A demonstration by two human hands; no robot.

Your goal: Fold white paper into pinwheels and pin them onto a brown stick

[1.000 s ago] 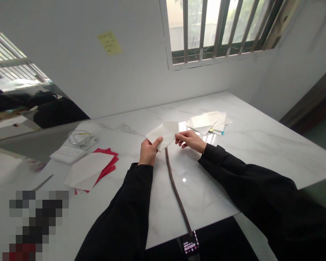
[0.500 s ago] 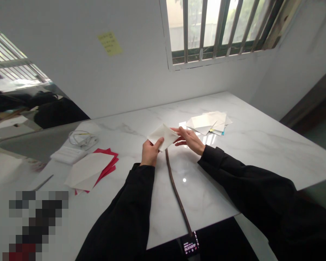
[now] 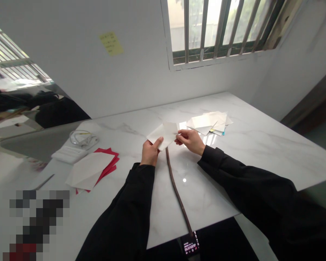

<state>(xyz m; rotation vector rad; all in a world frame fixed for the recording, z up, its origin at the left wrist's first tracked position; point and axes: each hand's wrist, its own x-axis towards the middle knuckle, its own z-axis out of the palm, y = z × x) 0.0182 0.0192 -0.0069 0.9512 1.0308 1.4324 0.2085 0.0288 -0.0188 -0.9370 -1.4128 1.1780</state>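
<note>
A folded white paper (image 3: 164, 133) is held above the white marble table (image 3: 250, 152) by both hands. My left hand (image 3: 150, 152) pinches its lower left edge with the thumb on top. My right hand (image 3: 190, 140) pinches its right corner between thumb and fingers. A flap stands up at the paper's right end. A long thin brown stick (image 3: 177, 192) lies on the table below the paper and runs toward the near edge.
A pile of folded white papers (image 3: 210, 122) lies to the right beyond my right hand. Red sheets under a white sheet (image 3: 93, 169) lie at left, near a white box (image 3: 67, 154) and coiled cable (image 3: 83, 139). A phone (image 3: 189, 244) sits at the table's near edge.
My right hand opened over the paper and flattened it half a second ago; now it pinches the right corner again, with the flap raised. The left hand stayed put.
</note>
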